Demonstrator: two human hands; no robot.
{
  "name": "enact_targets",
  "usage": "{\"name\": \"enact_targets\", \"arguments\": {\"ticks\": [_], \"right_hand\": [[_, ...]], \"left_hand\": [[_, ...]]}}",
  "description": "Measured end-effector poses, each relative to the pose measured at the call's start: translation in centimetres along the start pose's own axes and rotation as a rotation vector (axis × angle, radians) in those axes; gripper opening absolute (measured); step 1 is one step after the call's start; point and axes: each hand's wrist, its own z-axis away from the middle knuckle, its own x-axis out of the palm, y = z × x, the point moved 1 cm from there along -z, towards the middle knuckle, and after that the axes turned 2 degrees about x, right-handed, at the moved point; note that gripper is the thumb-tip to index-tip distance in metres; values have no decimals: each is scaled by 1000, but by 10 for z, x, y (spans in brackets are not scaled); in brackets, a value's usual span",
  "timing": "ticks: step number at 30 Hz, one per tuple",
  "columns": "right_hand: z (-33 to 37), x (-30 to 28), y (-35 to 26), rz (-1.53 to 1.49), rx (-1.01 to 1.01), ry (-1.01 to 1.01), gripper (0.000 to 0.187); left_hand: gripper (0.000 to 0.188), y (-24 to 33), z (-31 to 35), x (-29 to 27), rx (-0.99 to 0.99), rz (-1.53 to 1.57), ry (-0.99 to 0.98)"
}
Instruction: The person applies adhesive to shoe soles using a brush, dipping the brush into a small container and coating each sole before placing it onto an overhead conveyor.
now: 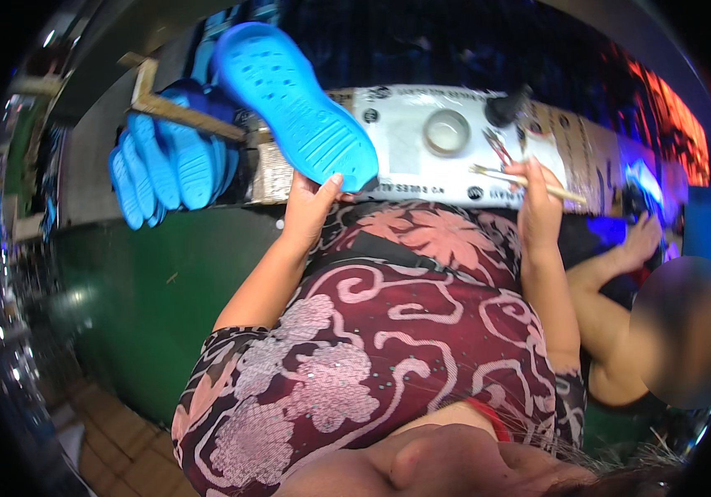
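A bright blue shoe sole (293, 108) is tilted up over the table's left part, its holed and grooved face in view. My left hand (310, 207) grips it at the lower end, thumb on the face. In my right hand (541, 211) is a brush (498, 173) with a pale wooden handle, bristles pointing left. Left of the brush, a round cup (427, 134) with whitish contents stands on the white printed sheet (401, 186). Just beyond the brush lies a red-handled tool (500, 149), its kind unclear.
Several more blue soles (185, 157) hang at the left beside a wooden bar (185, 114). A dark container (508, 106) stands behind the cup. Brown cardboard (587, 153) covers the table's right side. Close on my right sits another person, whose arm (612, 265) reaches forward.
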Motion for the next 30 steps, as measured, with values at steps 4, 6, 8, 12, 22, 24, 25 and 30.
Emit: {"name": "enact_targets", "arguments": {"ticks": [4,6,8,12,22,24,25,30], "right_hand": [[13,22,-31,72,-210,-177,30],[15,25,-41,295,-417,-257,25],[16,27,-44,323,-543,-241,24],[16,31,-43,319,-671,-207,19],[5,25,-33,532,-774,-191,18],[6,26,-35,501,-731,-170,18],[7,28,-36,476,-745,-196,18],[5,38,-35,553,-841,-278,17]], "left_hand": [[31,11,-10,35,35,-213,-110],[27,19,-14,51,55,-227,-106],[28,29,-15,65,74,-191,-117],[31,34,-15,80,156,-154,-170],[36,33,-14,80,125,-213,-174],[32,30,-14,82,232,-206,-134],[32,30,-13,82,228,-207,-132],[29,33,-14,88,228,-213,-140]]}}
